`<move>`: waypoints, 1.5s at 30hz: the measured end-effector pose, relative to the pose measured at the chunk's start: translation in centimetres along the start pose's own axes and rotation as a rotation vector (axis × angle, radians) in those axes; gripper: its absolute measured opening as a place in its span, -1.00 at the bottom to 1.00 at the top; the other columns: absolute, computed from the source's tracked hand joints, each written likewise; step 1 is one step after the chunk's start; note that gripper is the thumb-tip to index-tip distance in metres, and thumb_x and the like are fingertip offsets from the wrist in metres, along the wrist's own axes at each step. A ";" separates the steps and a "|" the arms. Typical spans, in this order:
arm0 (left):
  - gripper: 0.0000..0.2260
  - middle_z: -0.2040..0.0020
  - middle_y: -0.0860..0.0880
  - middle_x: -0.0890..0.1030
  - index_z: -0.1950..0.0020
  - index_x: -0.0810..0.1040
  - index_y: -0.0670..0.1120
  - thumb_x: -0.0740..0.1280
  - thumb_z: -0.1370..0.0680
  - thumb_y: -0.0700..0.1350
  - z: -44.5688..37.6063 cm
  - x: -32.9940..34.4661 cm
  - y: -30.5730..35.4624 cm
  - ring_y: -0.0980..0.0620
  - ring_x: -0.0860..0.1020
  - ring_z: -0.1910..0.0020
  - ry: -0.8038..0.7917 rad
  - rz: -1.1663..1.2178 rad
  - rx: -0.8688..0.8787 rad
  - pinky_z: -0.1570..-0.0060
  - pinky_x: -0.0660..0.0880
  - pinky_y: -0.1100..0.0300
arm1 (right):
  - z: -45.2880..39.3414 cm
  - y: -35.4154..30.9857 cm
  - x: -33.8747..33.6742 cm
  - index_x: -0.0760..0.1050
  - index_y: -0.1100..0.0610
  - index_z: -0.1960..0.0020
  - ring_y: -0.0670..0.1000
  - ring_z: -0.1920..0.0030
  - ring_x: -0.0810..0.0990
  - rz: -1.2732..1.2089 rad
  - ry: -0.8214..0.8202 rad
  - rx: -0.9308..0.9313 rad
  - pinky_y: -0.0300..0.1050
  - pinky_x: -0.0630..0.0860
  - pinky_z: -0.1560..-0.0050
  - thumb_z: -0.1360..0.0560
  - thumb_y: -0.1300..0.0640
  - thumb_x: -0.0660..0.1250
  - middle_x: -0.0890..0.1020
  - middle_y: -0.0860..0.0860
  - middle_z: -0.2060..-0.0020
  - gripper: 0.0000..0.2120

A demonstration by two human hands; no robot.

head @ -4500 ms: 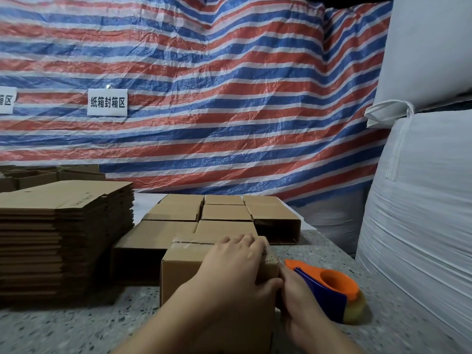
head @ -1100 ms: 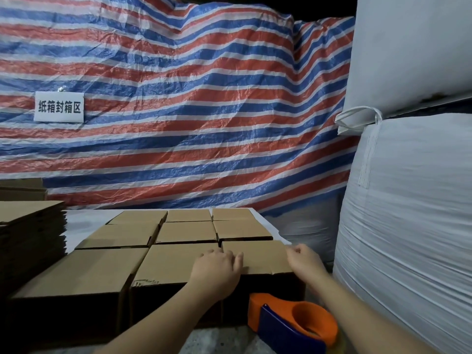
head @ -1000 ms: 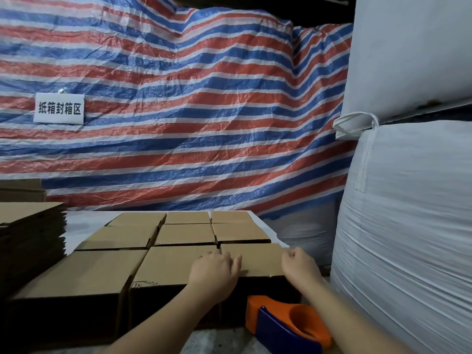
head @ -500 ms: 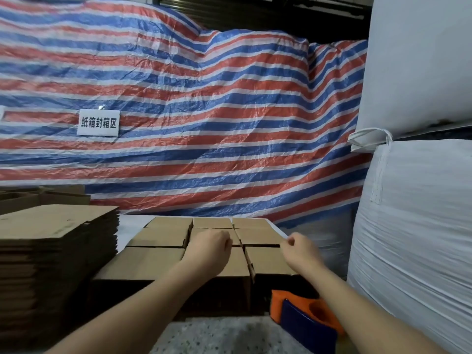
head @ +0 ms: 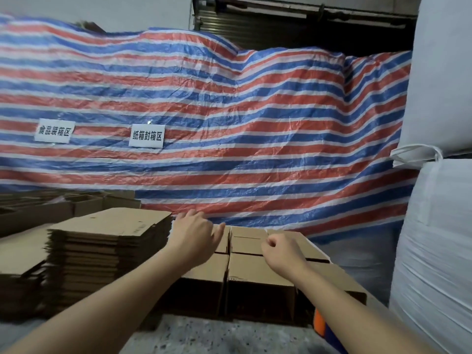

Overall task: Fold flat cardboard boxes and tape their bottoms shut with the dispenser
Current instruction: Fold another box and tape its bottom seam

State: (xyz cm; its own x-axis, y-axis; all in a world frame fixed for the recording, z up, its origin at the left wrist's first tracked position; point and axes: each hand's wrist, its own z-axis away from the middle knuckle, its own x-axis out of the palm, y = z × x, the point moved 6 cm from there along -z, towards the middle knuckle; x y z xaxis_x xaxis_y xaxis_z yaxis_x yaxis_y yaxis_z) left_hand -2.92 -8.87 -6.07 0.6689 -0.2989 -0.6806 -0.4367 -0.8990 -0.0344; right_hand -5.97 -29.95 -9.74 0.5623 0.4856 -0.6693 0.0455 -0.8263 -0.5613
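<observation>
1. At the far left, low cardboard pieces [head: 23,254] lie in front of a few open boxes [head: 84,203] farther back.
2. Next to them stands a tall stack of flat cardboard boxes [head: 109,241], unfolded, on the speckled table [head: 194,335].
3. The left hand [head: 194,238] reaches forward above the gap between that stack and the folded boxes. Its fingers are loosely curled, the index finger pointing forward, and it grasps nothing.
4. The folded boxes [head: 258,272] sit packed side by side in rows in the middle of the table, closed faces up, edges touching one another.
5. The right hand [head: 281,254] hovers over the right part of these rows. Its fingers are curled in towards the palm and nothing shows between them.
6. The tape dispenser [head: 323,328], orange and blue, lies on the table at the near right corner of the folded boxes, mostly hidden under the right forearm.
7. Behind everything hangs a red, white and blue striped tarp [head: 255,123] bearing two white signs [head: 146,136].
8. At the far right, large white bulk sacks [head: 434,251] are stacked one on another.
</observation>
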 end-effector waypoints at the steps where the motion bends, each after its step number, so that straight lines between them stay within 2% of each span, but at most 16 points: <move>1: -0.53 -0.10 -0.01 0.61 0.08 0.62 0.00 0.03 -0.63 0.24 -0.5 0.5 -1.9 -0.01 0.51 -0.16 -0.014 -0.021 -0.042 -0.25 0.40 0.01 | -0.1 -0.7 0.8 0.36 0.10 0.35 0.00 0.36 0.43 0.007 -0.009 -0.012 -0.08 0.34 0.33 -0.60 0.04 0.24 0.47 -0.01 0.42 -0.65; 3: -0.55 -0.34 -0.02 0.50 -0.24 0.56 0.01 0.08 -0.61 0.26 -1.2 1.7 -6.2 -0.05 0.40 -0.36 -0.075 -0.057 -0.136 -0.38 0.31 -0.03 | -0.6 -1.9 2.2 0.45 0.11 0.23 0.03 0.22 0.53 0.014 -0.044 -0.037 -0.05 0.45 0.20 -0.60 0.00 0.22 0.56 -0.02 0.29 -0.72; 5: -0.48 -0.44 -0.05 0.41 -0.37 0.46 -0.01 0.10 -0.59 0.29 -1.5 2.9 -10.4 -0.08 0.33 -0.44 -0.150 -0.080 -0.238 -0.42 0.26 -0.06 | -1.2 -3.0 3.5 0.53 0.10 0.08 0.07 0.08 0.59 0.005 -0.087 -0.048 -0.02 0.55 0.01 -0.60 -0.03 0.20 0.62 -0.01 0.16 -0.75; 7: -0.43 -0.48 -0.08 0.37 -0.42 0.41 -0.02 0.11 -0.57 0.32 -1.5 4.1 -13.8 -0.11 0.30 -0.46 -0.244 -0.117 -0.331 -0.43 0.23 -0.09 | -1.8 -3.8 4.4 0.57 0.10 -0.03 0.09 -0.02 0.60 0.001 -0.115 -0.056 0.03 0.55 -0.13 -0.60 -0.02 0.19 0.65 0.03 0.04 -0.75; 14: -0.39 -0.39 -0.10 0.45 -0.41 0.38 0.00 0.14 -0.53 0.37 -0.1 7.3 -17.2 -0.13 0.37 -0.39 -0.518 -0.164 -0.393 -0.38 0.29 -0.09 | -3.4 -5.1 7.2 0.54 0.09 -0.26 0.10 -0.22 0.56 0.063 -0.153 -0.076 -0.02 0.47 -0.27 -0.62 -0.06 0.17 0.62 0.05 -0.20 -0.65; 22: -0.58 -0.29 -0.07 0.50 -0.37 0.37 -0.01 0.25 -0.56 0.13 0.6 6.2 -15.9 -0.09 0.44 -0.28 -0.559 -0.125 -0.313 -0.27 0.42 0.01 | -3.0 -5.9 9.2 0.53 0.10 -0.30 0.09 -0.26 0.54 0.078 -0.171 -0.083 0.01 0.44 -0.33 -0.63 -0.05 0.16 0.61 0.03 -0.26 -0.63; 27: -0.50 -0.35 -0.05 0.45 -0.43 0.31 0.00 0.33 -0.51 -0.03 1.4 5.7 -15.0 -0.09 0.41 -0.33 -0.593 -0.026 -0.282 -0.32 0.42 -0.01 | -2.4 -6.3 9.3 0.51 0.11 -0.33 0.11 -0.27 0.53 0.082 -0.176 -0.086 -0.01 0.43 -0.33 -0.63 -0.06 0.16 0.59 0.05 -0.27 -0.62; 30: -0.43 -0.36 -0.03 0.39 -0.44 0.28 -0.02 0.37 -0.46 -0.12 2.0 5.1 -14.4 -0.08 0.38 -0.34 -0.603 0.060 -0.242 -0.28 0.46 0.02 | -2.1 -6.5 9.0 0.51 0.12 -0.33 0.10 -0.27 0.53 0.085 -0.178 -0.088 -0.01 0.43 -0.33 -0.64 -0.05 0.16 0.59 0.05 -0.27 -0.62; 32: -0.46 -0.37 -0.01 0.36 -0.43 0.29 -0.04 0.36 -0.48 -0.17 2.3 4.7 -14.2 -0.07 0.39 -0.33 -0.606 0.106 -0.205 -0.25 0.50 0.04 | -1.9 -6.5 8.7 0.52 0.12 -0.31 0.09 -0.26 0.53 0.079 -0.182 -0.081 0.00 0.42 -0.33 -0.64 -0.05 0.16 0.59 0.05 -0.25 -0.63; 34: -0.65 -0.30 -0.02 0.43 -0.33 0.39 -0.06 0.30 -0.54 -0.19 2.3 4.1 -14.0 -0.04 0.46 -0.23 -0.545 0.121 -0.160 -0.19 0.52 0.03 | -1.9 -6.4 8.3 0.52 0.12 -0.30 0.10 -0.25 0.53 0.079 -0.181 -0.074 0.00 0.42 -0.32 -0.63 -0.04 0.17 0.60 0.05 -0.24 -0.64; 36: -0.85 -0.15 -0.04 0.54 -0.16 0.49 -0.06 0.24 -0.61 -0.14 2.0 2.9 -13.7 -0.02 0.52 -0.06 -0.424 0.080 -0.101 -0.10 0.52 0.02 | -2.0 -6.3 7.6 0.52 0.12 -0.30 0.11 -0.25 0.53 0.077 -0.173 -0.063 0.00 0.43 -0.32 -0.63 -0.04 0.17 0.60 0.06 -0.25 -0.64; 37: -0.88 -0.08 -0.03 0.57 -0.09 0.52 -0.06 0.22 -0.63 -0.11 1.8 2.0 -13.4 -0.02 0.53 0.01 -0.343 0.067 -0.071 -0.04 0.52 0.03 | -2.2 -6.3 7.3 0.51 0.12 -0.30 0.12 -0.26 0.53 0.068 -0.172 -0.052 0.00 0.43 -0.32 -0.63 -0.04 0.17 0.59 0.07 -0.26 -0.64; 39: -0.84 0.02 -0.01 0.61 -0.03 0.56 -0.06 0.22 -0.65 -0.04 1.2 -0.5 -12.6 -0.02 0.55 0.08 -0.132 0.077 -0.018 0.08 0.51 0.06 | -2.5 -6.2 6.5 0.49 0.11 -0.32 0.12 -0.26 0.52 0.046 -0.172 -0.032 0.03 0.43 -0.33 -0.62 -0.04 0.17 0.57 0.07 -0.27 -0.63; 41: -0.84 0.04 -0.01 0.65 -0.06 0.62 -0.07 0.28 -0.63 -0.05 0.7 -3.4 -11.3 -0.08 0.61 0.12 0.108 0.110 0.048 0.18 0.54 0.06 | -3.0 -6.3 5.5 0.49 0.11 -0.29 0.11 -0.23 0.53 0.051 -0.159 -0.033 0.04 0.45 -0.30 -0.62 -0.05 0.16 0.58 0.06 -0.24 -0.65; 43: -0.83 0.09 -0.08 0.69 -0.06 0.66 -0.11 0.30 -0.61 -0.10 0.4 -6.0 -10.0 -0.18 0.63 0.20 0.273 0.153 0.083 0.28 0.52 0.05 | -3.7 -6.4 4.2 0.49 0.12 -0.25 0.09 -0.17 0.54 0.038 -0.126 -0.044 0.01 0.49 -0.21 -0.63 -0.07 0.15 0.59 0.05 -0.21 -0.66; 45: -0.82 0.12 -0.13 0.69 -0.06 0.66 -0.15 0.28 -0.59 -0.15 -0.3 -8.3 -9.0 -0.16 0.60 0.26 0.384 0.249 0.067 0.30 0.50 0.05 | -4.4 -6.5 2.7 0.48 0.13 -0.29 0.05 -0.11 0.54 -0.048 -0.087 -0.045 -0.04 0.47 -0.07 -0.65 -0.11 0.15 0.57 0.04 -0.20 -0.61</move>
State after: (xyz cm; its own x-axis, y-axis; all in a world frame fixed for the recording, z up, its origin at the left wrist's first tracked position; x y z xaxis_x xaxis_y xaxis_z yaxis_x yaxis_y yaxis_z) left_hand -4.42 1.59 0.09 0.7080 -0.6111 -0.3541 -0.6413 -0.7662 0.0400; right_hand -1.11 -24.54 -5.70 0.4847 0.5465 -0.6829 0.1088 -0.8124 -0.5729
